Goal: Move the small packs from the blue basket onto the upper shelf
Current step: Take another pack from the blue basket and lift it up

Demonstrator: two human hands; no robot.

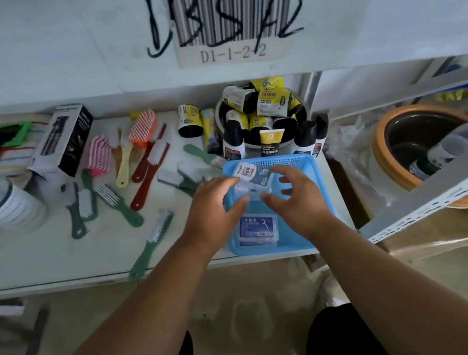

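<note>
The blue basket (311, 166) stands at the right front of the lower shelf. Inside it, a white-and-blue small pack (252, 174) lies at the far end, a clear pack (253, 193) is just below it, and a blue pack (258, 228) lies near the front. Both my hands hover over the basket's middle. My left hand (215, 205) has its fingertips at the left edge of the far packs. My right hand (295, 199) is spread to their right. Neither hand clearly grips a pack. The upper shelf's white front (70, 64) with a barcode label (235, 52) spans the top.
Several brushes (138, 158) lie scattered left of the basket. A metal bowl (305, 112) piled with yellow-black rolls and several bottles stands right behind the basket. A black-and-white box (63, 140) is at the left. A brown pot (414, 141) and a perforated grey rail (431, 200) are at the right.
</note>
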